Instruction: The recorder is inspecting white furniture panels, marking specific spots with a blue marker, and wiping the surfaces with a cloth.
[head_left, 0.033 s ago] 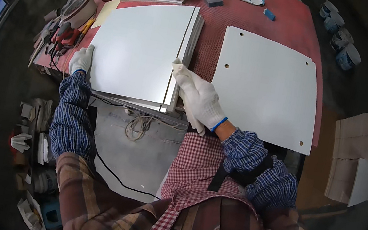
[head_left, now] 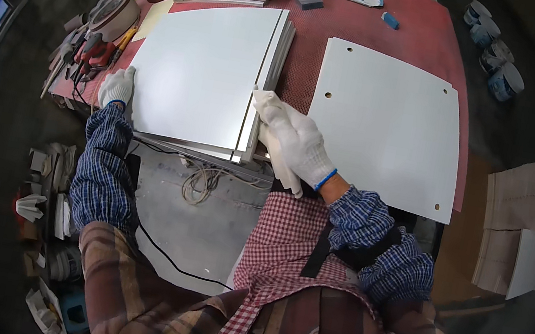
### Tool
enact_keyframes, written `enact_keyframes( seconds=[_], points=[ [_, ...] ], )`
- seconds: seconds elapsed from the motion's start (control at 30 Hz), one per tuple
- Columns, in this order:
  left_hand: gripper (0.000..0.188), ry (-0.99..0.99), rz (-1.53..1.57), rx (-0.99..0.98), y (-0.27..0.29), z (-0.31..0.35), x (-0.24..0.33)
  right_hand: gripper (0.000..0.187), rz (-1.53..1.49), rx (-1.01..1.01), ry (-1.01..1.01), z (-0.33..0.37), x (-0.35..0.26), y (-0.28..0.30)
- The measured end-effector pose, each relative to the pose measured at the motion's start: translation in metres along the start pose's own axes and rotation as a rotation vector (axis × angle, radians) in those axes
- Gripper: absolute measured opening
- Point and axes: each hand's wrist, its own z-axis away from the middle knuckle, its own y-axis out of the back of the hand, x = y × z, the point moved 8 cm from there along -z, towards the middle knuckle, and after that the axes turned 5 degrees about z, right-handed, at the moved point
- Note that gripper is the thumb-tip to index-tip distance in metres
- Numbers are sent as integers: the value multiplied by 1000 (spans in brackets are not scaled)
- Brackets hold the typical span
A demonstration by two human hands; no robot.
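While touching left edge of stacked white panels (head_left: 198,72) on red-covered table (head_left: 403,44) with gloved left hand (head_left: 117,86), cannot tell if gripping with fingers; holding beige cloth (head_left: 276,153) at dark-lined right side, clasped in fingers of gloved right hand (head_left: 306,145).

Right hand (head_left: 303,146) shifted slightly right, cloth (head_left: 275,150) too

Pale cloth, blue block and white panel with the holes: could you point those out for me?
Pale cloth (head_left: 280,162): head view, the part hanging below the right hand (head_left: 304,146).
Blue block (head_left: 390,20): head view, middle of its visible surface.
White panel with the holes (head_left: 386,132): head view, middle of its face.
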Motion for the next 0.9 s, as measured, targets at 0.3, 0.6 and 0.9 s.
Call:
enact_keyframes(
  seconds=[0.3, 0.6, 0.9],
  points=[
    [45, -733, 570, 715, 181, 238, 193, 55, 751, 537, 251, 125, -35, 248],
    [50, -694, 973, 157, 98, 351, 377, 62, 1210, 8, 129, 92, 59, 138],
    [65, -535, 669, -16, 51, 331, 401, 65, 1477, 37, 68, 133, 58, 230]
  ],
)
